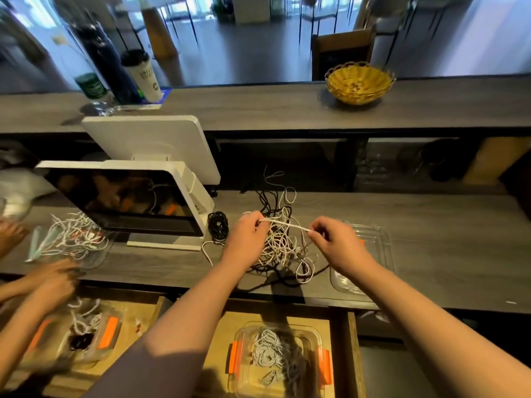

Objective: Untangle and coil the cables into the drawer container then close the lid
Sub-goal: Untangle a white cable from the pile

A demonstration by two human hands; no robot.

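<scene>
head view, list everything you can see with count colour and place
tangled pile of cables: one, white and black, lower counter centre
coiled black cable: one, beside the screen
clear plastic lid: one, orange clip, counter right
clear container with orange clips: one, open drawer, coiled cables inside
white point-of-sale screens: two, left
woven yellow basket: one, upper counter
lidded paper cup: one, white, upper left
another person's hands: far left
left hand: pinches white cable
right hand: pinches same cable
</scene>
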